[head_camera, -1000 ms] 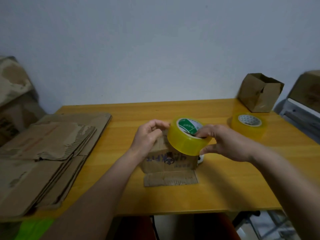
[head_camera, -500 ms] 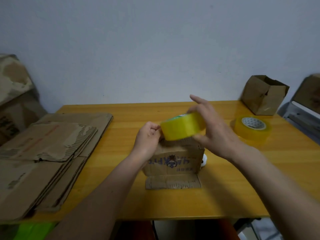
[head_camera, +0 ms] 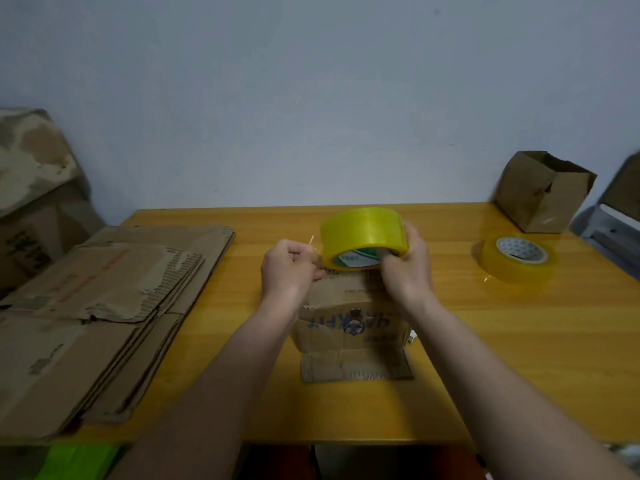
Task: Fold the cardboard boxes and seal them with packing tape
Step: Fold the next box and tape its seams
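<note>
Tape roll [head_camera: 363, 242] is gripped by the right hand [head_camera: 407, 268] above the folded box [head_camera: 349, 317]; its free end is pinched by the left hand [head_camera: 289, 268]. Sealing not yet begun; flat cardboard stack [head_camera: 104, 306] left of the box remains unfolded.

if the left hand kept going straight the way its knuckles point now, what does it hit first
Most likely the held tape roll. The left hand, fingers pinched at what looks like the tape's loose end, points up and to the right, and the roll gripped by the right hand sits right beside it. Depth is hard to judge.
</note>
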`<control>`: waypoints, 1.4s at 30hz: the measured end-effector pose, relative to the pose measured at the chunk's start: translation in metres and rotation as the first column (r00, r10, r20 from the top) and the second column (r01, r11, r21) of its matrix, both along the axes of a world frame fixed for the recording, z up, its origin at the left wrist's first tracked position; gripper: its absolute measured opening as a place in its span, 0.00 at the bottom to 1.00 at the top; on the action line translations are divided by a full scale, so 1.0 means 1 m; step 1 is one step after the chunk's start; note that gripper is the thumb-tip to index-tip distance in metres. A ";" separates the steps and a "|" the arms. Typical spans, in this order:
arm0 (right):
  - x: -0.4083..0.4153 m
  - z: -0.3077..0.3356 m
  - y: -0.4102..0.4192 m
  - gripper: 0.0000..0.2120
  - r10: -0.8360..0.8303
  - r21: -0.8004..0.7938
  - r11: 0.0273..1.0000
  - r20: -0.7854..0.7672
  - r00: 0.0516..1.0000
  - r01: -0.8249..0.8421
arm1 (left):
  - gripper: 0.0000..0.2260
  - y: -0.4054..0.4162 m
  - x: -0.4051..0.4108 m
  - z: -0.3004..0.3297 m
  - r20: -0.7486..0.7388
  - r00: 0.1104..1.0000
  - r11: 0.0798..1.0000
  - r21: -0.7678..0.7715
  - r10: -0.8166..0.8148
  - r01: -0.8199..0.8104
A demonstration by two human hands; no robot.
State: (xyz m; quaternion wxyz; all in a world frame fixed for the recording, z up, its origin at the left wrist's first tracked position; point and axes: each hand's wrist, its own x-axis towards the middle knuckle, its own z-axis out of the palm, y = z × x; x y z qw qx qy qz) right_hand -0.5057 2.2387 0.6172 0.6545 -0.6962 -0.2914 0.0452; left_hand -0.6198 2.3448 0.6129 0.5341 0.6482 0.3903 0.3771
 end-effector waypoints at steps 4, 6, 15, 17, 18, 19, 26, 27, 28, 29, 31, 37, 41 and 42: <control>0.000 -0.002 0.004 0.24 -0.012 -0.039 0.999 0.022 1.000 0.013 | 0.09 0.006 -0.012 0.005 -0.055 0.998 0.999 -0.026 0.041 -0.043; 0.001 -0.002 0.005 0.25 -0.017 -0.063 0.998 0.024 1.000 0.018 | 0.12 0.009 -0.019 0.005 -0.054 0.995 0.993 -0.077 0.088 -0.092; 0.003 -0.009 0.014 0.14 -0.104 -0.127 0.985 0.081 0.991 0.114 | 0.04 0.006 -0.033 -0.009 0.119 0.982 0.888 -0.453 0.145 -0.076; 0.003 -0.008 0.015 0.13 -0.094 -0.130 0.986 0.073 0.993 0.103 | 0.07 0.003 -0.032 -0.014 0.178 0.971 0.876 -0.480 0.157 -0.054; 0.003 -0.008 0.015 0.13 -0.098 -0.128 0.986 0.067 0.993 0.106 | 0.08 0.003 -0.031 -0.015 0.185 0.970 0.884 -0.464 0.155 -0.053; 0.003 -0.008 0.015 0.13 -0.104 -0.124 0.986 0.062 0.993 0.111 | 0.08 0.002 -0.029 -0.015 0.182 0.971 0.894 -0.443 0.157 -0.061; 0.001 -0.005 0.013 0.18 -0.143 -0.144 0.977 0.106 0.984 0.157 | 0.10 0.011 -0.017 -0.022 -0.020 0.983 0.924 -0.337 0.183 -0.179; 0.001 -0.006 0.013 0.19 -0.137 -0.154 0.976 0.118 0.983 0.155 | 0.12 0.012 -0.016 -0.024 -0.047 0.982 0.923 -0.336 0.183 -0.188; 0.000 -0.007 0.013 0.19 -0.128 -0.164 0.975 0.125 0.984 0.148 | 0.14 0.013 -0.015 -0.027 -0.063 0.982 0.920 -0.345 0.176 -0.187; 0.000 -0.007 0.014 0.18 -0.118 -0.175 0.975 0.127 0.985 0.139 | 0.15 0.013 -0.015 -0.030 -0.079 0.984 0.920 -0.350 0.161 -0.178; 0.000 -0.007 0.016 0.15 -0.098 -0.200 0.972 0.132 0.986 0.123 | 0.13 0.014 -0.014 -0.036 -0.137 0.986 0.937 -0.322 0.096 -0.136; 0.003 -0.008 0.019 0.07 -0.099 -0.292 0.944 0.199 0.975 0.155 | 0.20 0.028 -0.009 -0.043 -0.337 0.941 0.948 -0.308 -0.031 -0.078; 0.003 -0.006 0.017 0.10 -0.126 -0.345 0.916 0.231 0.965 0.202 | 0.21 0.023 -0.023 -0.048 -0.360 0.922 0.986 -0.031 0.141 -0.163; 0.002 -0.005 0.017 0.10 -0.121 -0.347 0.917 0.224 0.967 0.195 | 0.15 0.016 -0.026 -0.047 -0.221 0.964 0.988 0.075 0.148 -0.135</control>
